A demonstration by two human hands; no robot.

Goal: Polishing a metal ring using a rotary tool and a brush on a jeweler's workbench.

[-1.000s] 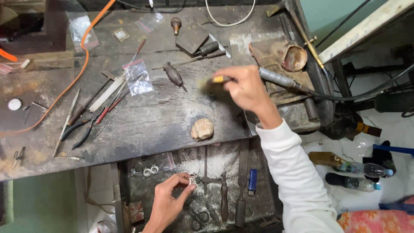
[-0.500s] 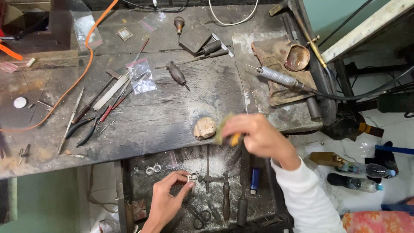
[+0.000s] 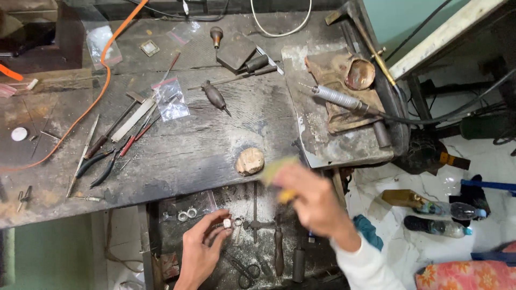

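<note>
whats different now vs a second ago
The right hand, holding a yellow-handled brush, came from the bench top back down toward the left hand. The left hand stayed over the drawer, pinching a small ring. The bench tools lie unmoved.

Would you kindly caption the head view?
Left hand pinches a ring; blurred right hand grips a brush over the workbench.

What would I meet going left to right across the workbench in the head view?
White disc → pliers → plastic bag → awl → tan lump → rotary handpiece → brown bowl.
</note>
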